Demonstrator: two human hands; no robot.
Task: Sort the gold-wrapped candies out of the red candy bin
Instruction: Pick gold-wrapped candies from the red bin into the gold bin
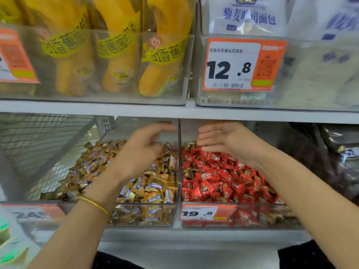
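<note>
The left hand point(143, 150) hangs over the gold bin point(136, 215), fingers curled downward, likely there to drop strays among their own kind; whether it holds a candy I cannot tell. The right hand point(223, 139) hovers at the back of the red bin point(272, 216), fingers straight and together, palm empty, placed to scoop. Gold candies point(191, 145) lie in that bin's back-left corner.

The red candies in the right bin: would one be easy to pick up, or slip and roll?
Probably light and easy to pinch: each red candy is a small pillow pack with crimped ends. The shiny wrappers look slippery, so the loose heap would likely shift. Flat-sided packs seem unlikely to roll.
</note>
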